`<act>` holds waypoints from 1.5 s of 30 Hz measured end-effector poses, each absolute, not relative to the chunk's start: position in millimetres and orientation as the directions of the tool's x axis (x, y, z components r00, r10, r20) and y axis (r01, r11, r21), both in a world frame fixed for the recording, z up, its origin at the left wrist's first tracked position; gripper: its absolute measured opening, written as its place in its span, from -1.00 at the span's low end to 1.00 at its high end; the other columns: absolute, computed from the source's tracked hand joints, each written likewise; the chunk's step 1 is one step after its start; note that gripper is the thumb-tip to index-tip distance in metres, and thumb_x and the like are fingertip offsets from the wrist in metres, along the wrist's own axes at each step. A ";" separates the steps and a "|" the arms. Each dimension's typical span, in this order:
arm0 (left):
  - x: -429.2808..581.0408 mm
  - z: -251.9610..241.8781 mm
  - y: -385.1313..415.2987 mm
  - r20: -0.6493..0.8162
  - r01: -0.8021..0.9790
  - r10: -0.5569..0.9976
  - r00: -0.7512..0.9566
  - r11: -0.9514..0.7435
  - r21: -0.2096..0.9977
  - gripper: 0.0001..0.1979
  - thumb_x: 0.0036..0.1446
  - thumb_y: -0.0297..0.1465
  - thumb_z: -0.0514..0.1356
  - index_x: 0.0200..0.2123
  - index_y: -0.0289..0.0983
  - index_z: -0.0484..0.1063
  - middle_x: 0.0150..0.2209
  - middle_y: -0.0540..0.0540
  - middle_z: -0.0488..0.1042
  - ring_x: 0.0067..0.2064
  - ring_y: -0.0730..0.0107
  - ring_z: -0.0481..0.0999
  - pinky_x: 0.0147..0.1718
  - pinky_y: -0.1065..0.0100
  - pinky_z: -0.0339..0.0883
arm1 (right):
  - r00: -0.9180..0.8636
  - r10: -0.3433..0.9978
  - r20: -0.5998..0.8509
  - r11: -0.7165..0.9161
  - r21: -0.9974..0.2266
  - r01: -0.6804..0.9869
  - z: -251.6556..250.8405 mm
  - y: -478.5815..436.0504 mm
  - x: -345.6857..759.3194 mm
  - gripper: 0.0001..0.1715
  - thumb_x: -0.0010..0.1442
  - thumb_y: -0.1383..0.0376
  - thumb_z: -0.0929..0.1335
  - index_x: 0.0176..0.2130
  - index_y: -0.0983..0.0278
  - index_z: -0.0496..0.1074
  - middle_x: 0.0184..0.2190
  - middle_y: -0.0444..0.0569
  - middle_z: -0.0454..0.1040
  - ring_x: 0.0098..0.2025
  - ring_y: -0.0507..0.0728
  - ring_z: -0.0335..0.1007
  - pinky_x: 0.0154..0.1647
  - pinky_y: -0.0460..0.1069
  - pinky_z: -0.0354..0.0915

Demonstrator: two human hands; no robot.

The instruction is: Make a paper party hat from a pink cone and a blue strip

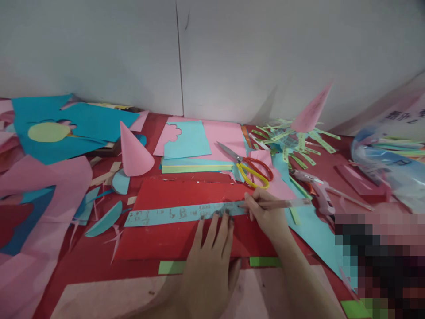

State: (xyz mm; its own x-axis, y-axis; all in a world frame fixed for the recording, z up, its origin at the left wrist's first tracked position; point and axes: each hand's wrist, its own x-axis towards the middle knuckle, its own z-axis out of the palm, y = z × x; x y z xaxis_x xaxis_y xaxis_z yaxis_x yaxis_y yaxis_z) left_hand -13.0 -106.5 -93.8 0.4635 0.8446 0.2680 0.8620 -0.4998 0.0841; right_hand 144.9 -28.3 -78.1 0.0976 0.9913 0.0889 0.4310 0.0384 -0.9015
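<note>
A long light-blue paper strip covered with handwritten lines lies on a red sheet. My left hand is laid flat, fingers apart, its fingertips on the strip's lower edge. My right hand is closed around a slim pen, whose tip is at the right part of the strip. The pen's barrel points right and is slightly blurred. Just behind my right hand rest scissors with one red and one yellow handle.
A pink paper cone stands at left. Another cone with green strips is at back right. A glue gun lies at right, near a plastic bag. Stacked coloured paper and scraps lie around; a pixelated patch covers the lower right.
</note>
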 end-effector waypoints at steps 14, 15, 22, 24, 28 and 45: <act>-13.1 -93.6 -105.9 0.262 0.861 0.844 0.468 -0.503 0.079 -0.48 0.18 -0.23 -0.14 0.16 -0.33 0.10 0.19 -0.11 0.17 0.18 0.15 0.10 0.11 0.07 -0.06 | 0.126 0.987 0.104 0.034 -0.886 0.462 -79.0 -28.4 145.2 -0.62 0.09 0.23 0.28 -0.65 0.20 0.07 -0.83 -0.27 0.12 -0.64 0.05 0.30 -0.56 -0.08 0.24; -13.2 -93.5 -105.8 0.262 0.862 0.845 0.466 -0.500 0.081 -0.48 0.18 -0.23 -0.14 0.16 -0.33 0.10 0.18 -0.10 0.17 0.18 0.15 0.10 0.11 0.07 -0.06 | 0.128 0.987 0.101 0.031 -0.889 0.457 -79.2 -28.4 145.2 -0.62 0.09 0.23 0.28 -0.65 0.20 0.07 -0.83 -0.27 0.12 -0.64 0.05 0.30 -0.55 -0.08 0.25; -13.2 -93.5 -105.8 0.264 0.860 0.843 0.468 -0.503 0.082 -0.48 0.18 -0.24 -0.13 0.16 -0.33 0.09 0.18 -0.10 0.17 0.18 0.16 0.10 0.12 0.08 -0.08 | 0.126 0.988 0.091 0.031 -0.909 0.416 -78.3 -28.3 143.9 -0.61 0.09 0.19 0.29 -0.65 0.20 0.08 -0.83 -0.28 0.11 -0.65 0.04 0.30 -0.51 -0.06 0.31; -13.4 -94.0 -106.0 0.263 0.861 0.844 0.468 -0.503 0.081 -0.48 0.18 -0.25 -0.12 0.17 -0.33 0.08 0.19 -0.10 0.16 0.18 0.15 0.09 0.12 0.08 -0.10 | 0.130 0.987 0.096 0.033 -0.906 0.421 -77.6 -28.4 143.7 -0.61 0.09 0.19 0.29 -0.65 0.20 0.08 -0.83 -0.27 0.12 -0.63 0.05 0.32 -0.50 -0.06 0.31; -14.0 -94.9 -106.9 0.260 0.861 0.845 0.468 -0.501 0.081 -0.48 0.17 -0.26 -0.12 0.18 -0.33 0.05 0.20 -0.10 0.13 0.20 0.16 0.06 0.13 0.08 -0.13 | 0.135 0.987 0.089 0.024 -0.906 0.422 -77.3 -28.1 143.8 -0.61 0.09 0.18 0.29 -0.65 0.20 0.08 -0.83 -0.27 0.12 -0.61 0.07 0.36 -0.50 -0.06 0.30; -14.1 -95.3 -106.9 0.262 0.863 0.845 0.466 -0.500 0.077 -0.48 0.18 -0.26 -0.13 0.18 -0.34 0.06 0.20 -0.11 0.13 0.20 0.16 0.06 0.12 0.08 -0.11 | 0.133 0.986 0.100 0.037 -0.910 0.412 -79.4 -28.2 144.8 -0.61 0.09 0.18 0.30 -0.64 0.20 0.10 -0.82 -0.27 0.14 -0.62 0.05 0.35 -0.51 -0.07 0.31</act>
